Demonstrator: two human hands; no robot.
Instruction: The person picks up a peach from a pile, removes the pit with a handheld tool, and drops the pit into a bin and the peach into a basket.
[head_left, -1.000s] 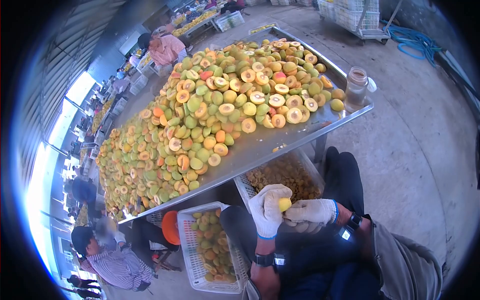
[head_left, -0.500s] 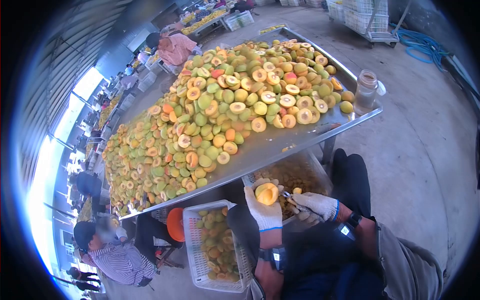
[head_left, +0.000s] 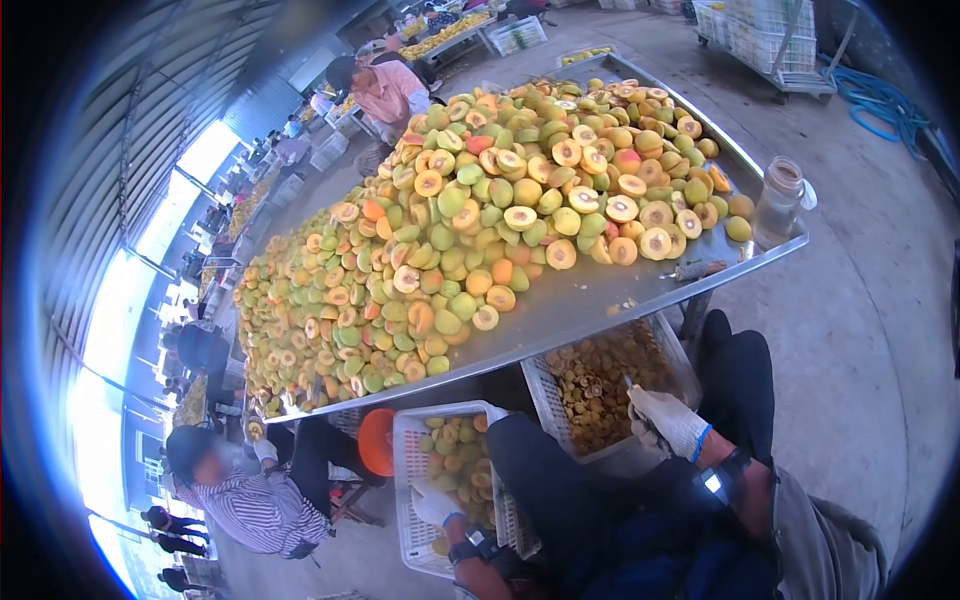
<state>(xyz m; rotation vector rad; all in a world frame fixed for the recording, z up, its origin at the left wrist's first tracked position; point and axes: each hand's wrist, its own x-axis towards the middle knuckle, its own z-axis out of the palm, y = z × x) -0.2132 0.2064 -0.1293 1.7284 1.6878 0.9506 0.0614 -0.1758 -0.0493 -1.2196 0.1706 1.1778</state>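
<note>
My left hand, in a white glove, is low over a white plastic basket that holds peach halves. Its fingers look stretched out, and no fruit shows in them. In my gloved right hand is a small metal-tipped hand tool, its handle covered by the fingers. That hand is above the right edge of a second crate, which contains brown pits and scraps. A large heap of cut peaches covers much of the metal table in front of me.
A clear jar stands at the table's right corner, near a tool lying on the metal. To the left are an orange bowl and a seated person in stripes. Behind are a crate trolley and blue hose.
My left hand has gone from in front of me down left to the basket, and the yellow peach half it held is no longer seen in it. My right hand keeps the tool. The view has shifted.
</note>
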